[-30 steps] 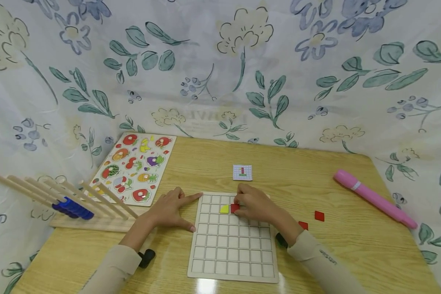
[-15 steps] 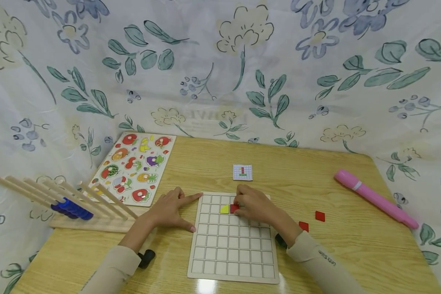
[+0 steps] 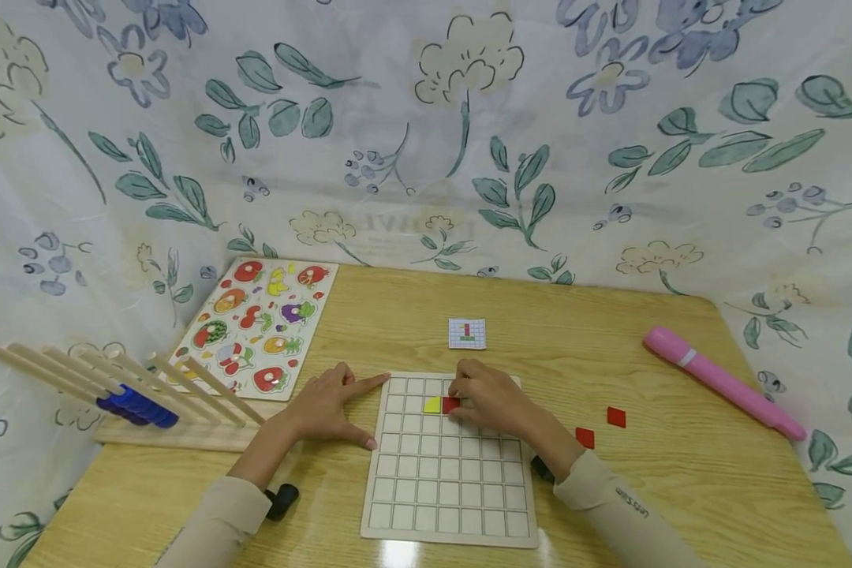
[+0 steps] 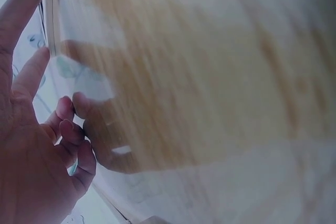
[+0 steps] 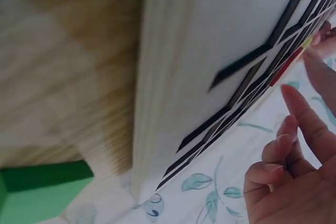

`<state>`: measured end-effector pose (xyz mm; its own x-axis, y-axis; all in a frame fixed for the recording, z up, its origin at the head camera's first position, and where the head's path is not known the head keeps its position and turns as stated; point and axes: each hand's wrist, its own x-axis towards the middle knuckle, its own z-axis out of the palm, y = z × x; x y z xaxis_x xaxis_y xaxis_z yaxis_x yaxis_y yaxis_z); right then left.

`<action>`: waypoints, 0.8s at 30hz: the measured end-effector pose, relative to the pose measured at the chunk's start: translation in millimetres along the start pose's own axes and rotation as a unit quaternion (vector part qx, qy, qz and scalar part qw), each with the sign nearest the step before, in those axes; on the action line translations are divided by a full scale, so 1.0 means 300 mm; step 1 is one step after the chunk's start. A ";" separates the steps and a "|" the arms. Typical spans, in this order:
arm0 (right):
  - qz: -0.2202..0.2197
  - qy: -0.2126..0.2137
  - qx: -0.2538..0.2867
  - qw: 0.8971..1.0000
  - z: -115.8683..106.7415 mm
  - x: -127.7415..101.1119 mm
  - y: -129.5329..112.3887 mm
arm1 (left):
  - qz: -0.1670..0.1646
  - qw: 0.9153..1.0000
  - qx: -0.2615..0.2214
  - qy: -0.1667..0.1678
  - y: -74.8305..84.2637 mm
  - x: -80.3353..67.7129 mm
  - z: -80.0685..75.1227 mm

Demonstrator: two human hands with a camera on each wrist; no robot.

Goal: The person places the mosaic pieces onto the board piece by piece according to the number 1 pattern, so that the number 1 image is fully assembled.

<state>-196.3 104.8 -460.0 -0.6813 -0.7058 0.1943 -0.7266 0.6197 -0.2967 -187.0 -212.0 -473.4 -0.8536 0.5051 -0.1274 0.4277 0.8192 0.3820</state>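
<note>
In the head view my right hand pinches a square red tile between thumb and index finger. It sits low at a cell of the pale wooden grid board, in one of the upper rows. Directly left of it lies a yellow tile with one slanted or rounded corner. My left hand touches the board's left edge, index finger at the upper corner and thumb lower down. The right wrist view shows the red tile nearly edge-on, between index fingertip and thumb.
Two loose red tiles lie right of the board. Behind it is a small pattern card. A fruit puzzle board and a peg rack with blue rings stand left; a pink marker-shaped stick lies right. A green block shows in the right wrist view.
Hands, red tile and yellow tile keep practically the same places on the board. Only the head view has shifted slightly.
</note>
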 end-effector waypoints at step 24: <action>0.152 -0.002 0.191 0.970 -0.061 -0.139 0.067 | -0.008 1.000 0.000 0.003 0.002 0.002 0.003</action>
<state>-184.0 153.0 -456.9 -0.8577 -0.5126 0.0408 -0.4067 0.6276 -0.6639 -187.1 -211.0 -474.1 -0.8623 0.4901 -0.1274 0.4138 0.8269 0.3808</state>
